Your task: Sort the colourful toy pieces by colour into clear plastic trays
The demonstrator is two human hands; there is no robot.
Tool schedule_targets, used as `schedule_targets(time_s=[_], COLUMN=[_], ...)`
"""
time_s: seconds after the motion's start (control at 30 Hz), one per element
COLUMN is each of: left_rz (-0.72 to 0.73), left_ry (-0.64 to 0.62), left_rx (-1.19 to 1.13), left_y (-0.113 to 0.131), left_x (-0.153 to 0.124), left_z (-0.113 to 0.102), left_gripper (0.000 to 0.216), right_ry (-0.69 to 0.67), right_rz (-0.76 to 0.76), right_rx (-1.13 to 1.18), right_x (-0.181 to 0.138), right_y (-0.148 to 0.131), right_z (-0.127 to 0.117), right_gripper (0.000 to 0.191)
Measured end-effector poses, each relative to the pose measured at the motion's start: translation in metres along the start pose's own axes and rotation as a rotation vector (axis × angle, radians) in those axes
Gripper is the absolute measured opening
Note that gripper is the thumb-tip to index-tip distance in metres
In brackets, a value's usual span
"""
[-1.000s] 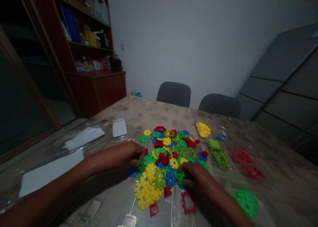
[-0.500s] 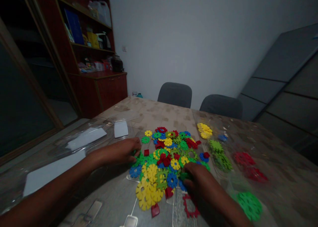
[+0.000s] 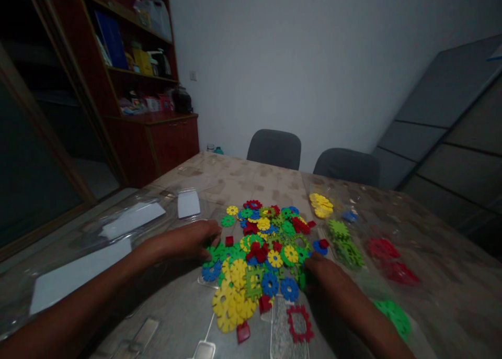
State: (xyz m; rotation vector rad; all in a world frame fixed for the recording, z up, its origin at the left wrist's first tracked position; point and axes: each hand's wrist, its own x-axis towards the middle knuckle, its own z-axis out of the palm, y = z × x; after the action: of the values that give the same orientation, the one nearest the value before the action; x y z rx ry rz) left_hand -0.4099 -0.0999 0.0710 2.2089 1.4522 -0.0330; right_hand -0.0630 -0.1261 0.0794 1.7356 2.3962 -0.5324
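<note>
A heap of plastic snowflake discs and toothed square pieces (image 3: 270,257) in yellow, green, blue and red lies spread on the table. My left hand (image 3: 198,238) is at the heap's left edge, thumb and fingers apart, beside several green discs (image 3: 231,250). On the right side, my right hand (image 3: 323,275) has its fingers closed on a green disc (image 3: 301,281), seen edge-on and partly hidden. Close to that hand lie a blue disc (image 3: 289,289) and a red toothed square frame (image 3: 290,324). Overlapping yellow discs (image 3: 233,306) form the near part of the heap.
Clear plastic trays along the right hold yellow discs (image 3: 321,204), light green squares (image 3: 345,244), red pieces (image 3: 384,249) and green discs (image 3: 394,317). White cards (image 3: 133,219) and clear packaging lie left. Two grey chairs (image 3: 274,148) stand behind the table.
My right hand has shifted slightly right with a green disc, uncovering a blue disc. The green piece at my left fingers now lies among the other green discs.
</note>
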Motion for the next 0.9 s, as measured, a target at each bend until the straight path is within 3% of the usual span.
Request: schedule_targets(time_s=[0.2,0.47,0.67,0.8,0.9], left_rz=[-0.014,-0.027,0.061,0.123,0.156], left_ry=[-0.003,-0.001,0.019,0.045,0.099], left_rx=[-0.05,-0.058,-0.069,-0.129,-0.234], left_y=[0.0,0.0,-0.006,-0.006,0.004], left_x=[-0.001,-0.001,-0.001,-0.004,-0.004], left_z=[0.001,0.002,0.0,-0.005,-0.004], left_gripper=[0.029,0.027,0.014,0.007,0.013], right_ry=[0.061,0.112,0.131,0.157,0.193], right_rz=[-0.014,-0.026,-0.073,-0.142,-0.243], right_rx=[-0.004,0.052,0.128,0.23,0.364], right_x=[0.007,0.008,0.008,0.01,0.01], right_y=[0.012,0.02,0.022,0.018,0.005], right_z=[0.01,0.022,0.017,0.012,0.008], right_gripper=[0.056,0.054,0.027,0.023,0.021])
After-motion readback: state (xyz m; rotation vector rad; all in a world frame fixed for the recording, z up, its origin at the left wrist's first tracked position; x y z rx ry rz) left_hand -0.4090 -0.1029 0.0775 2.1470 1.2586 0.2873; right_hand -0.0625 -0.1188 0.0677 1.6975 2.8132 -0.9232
